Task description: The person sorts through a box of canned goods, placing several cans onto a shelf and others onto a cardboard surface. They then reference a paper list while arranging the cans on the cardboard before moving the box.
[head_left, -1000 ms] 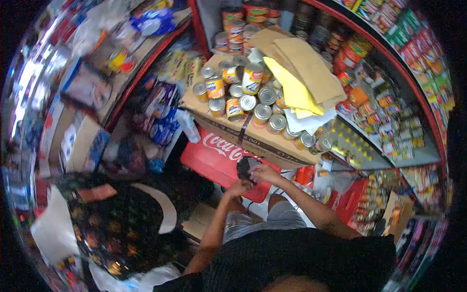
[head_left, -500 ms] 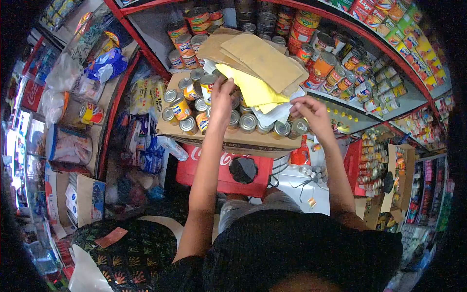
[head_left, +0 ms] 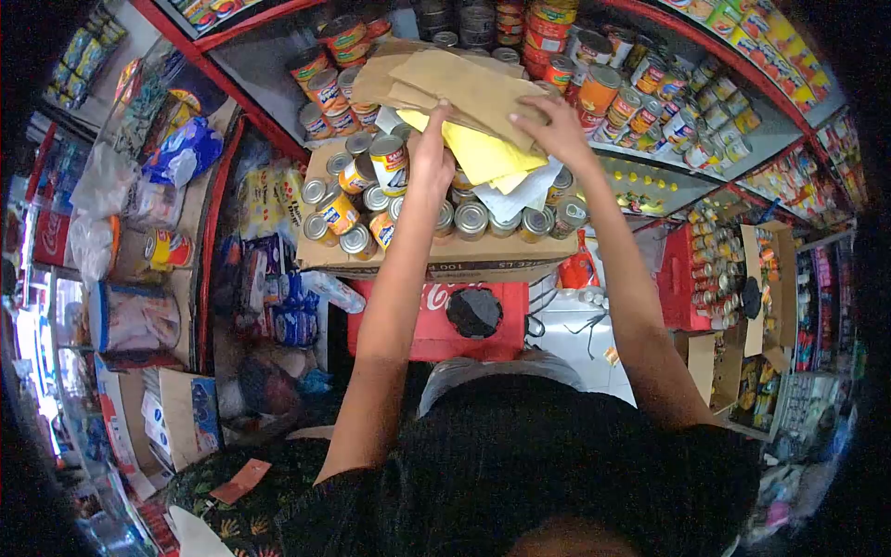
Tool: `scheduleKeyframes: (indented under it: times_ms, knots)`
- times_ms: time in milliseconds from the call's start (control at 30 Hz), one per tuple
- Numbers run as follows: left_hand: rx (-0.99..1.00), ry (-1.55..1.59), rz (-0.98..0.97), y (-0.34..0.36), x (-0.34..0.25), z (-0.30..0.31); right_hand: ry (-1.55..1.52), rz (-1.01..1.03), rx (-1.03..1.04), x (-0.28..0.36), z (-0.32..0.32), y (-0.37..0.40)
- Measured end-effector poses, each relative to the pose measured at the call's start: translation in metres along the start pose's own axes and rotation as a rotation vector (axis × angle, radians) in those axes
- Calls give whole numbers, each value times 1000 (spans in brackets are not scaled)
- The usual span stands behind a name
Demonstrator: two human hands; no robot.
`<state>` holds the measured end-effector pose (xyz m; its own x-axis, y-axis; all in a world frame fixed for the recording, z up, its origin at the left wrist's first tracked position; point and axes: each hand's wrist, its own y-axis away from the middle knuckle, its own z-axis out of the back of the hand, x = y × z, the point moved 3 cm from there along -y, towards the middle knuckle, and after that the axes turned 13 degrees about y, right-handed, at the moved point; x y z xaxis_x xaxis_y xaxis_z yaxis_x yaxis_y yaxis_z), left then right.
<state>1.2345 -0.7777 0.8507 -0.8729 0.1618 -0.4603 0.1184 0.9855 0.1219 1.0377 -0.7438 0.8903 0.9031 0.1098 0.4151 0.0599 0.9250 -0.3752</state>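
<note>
A stack of flat brown paper pieces [head_left: 464, 79] lies over yellow paper [head_left: 484, 158] and white sheets [head_left: 524, 197], on top of tin cans. My left hand [head_left: 432, 160] is closed at the near left edge of the stack, its thumb against the brown paper by the yellow paper. With the thumb on top, my right hand [head_left: 557, 135] grips the right end of the brown paper. Under the papers several tin cans [head_left: 357, 239] stand and lean in an open cardboard box [head_left: 445, 263]. One labelled can [head_left: 389, 162] sits higher, beside my left wrist.
A red crate [head_left: 399, 320] supports the box, with a round black object [head_left: 474, 312] at its front. Shelves with canned goods [head_left: 640, 111] rise behind. Packaged goods fill the left shelf [head_left: 200, 241]. More cans and a cardboard carton [head_left: 766, 278] stand at the right.
My right hand has moved up and left from the white sheets' edge onto the brown paper. My left hand has moved up to the brown paper's edge. The view has shifted slightly.
</note>
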Motion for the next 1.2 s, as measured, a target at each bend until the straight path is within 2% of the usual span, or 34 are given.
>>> scheduleKeyframes:
  times_ms: [167, 300, 367, 467, 567, 600, 633, 700, 733, 767, 833, 900, 933, 1000, 1033, 1133, 1200]
  knots:
    - [-42, -158, -103, -14, 4, -11, -30, 71, 4, 16, -5, 14]
    - [77, -205, -222, -8, -7, -31, 3, 83, -131, 20, 19, 17]
    - [40, -170, -162, 0, -13, -38, 15, 107, -196, 23, 31, 18]
    - [120, -67, -151, 5, -20, -41, -131, 17, -295, 16, 42, 16]
    - [150, -131, -104, 29, -34, -36, -180, -53, -376, 6, 57, 16]
    - [149, -180, -83, 40, -40, -31, -391, -79, -297, 2, 59, 14]
    - [219, -237, -57, 52, -47, -24, -392, -84, -292, 4, 68, 19]
    - [283, -342, -80, 77, -62, -9, -767, -211, 143, 10, 74, 33]
    - [323, -409, -39, 84, -67, 4, -826, -82, 261, 13, 74, 39]
    - [357, -473, 5, 96, -73, 14, -826, -92, 273, 17, 73, 50]
    - [423, -697, 143, 115, -83, 38, -1018, -21, 532, 37, 64, 80]
    - [521, -1027, 200, 132, -91, 61, -720, -3, 710, 33, 43, 109]
    - [506, -1029, 200, 141, -91, 70, -668, -42, 794, 30, 30, 126]
    - [443, -978, 393, 160, -84, 91, -556, -119, 915, 18, -8, 167]
    - [434, -977, 393, 165, -79, 109, -497, -159, 953, 12, -26, 187]
    - [426, -979, 482, 175, -48, 179, -566, -158, 1009, 21, -56, 221]
    - [309, -1053, 592, 181, -20, 221, -764, -291, 991, -14, -126, 263]
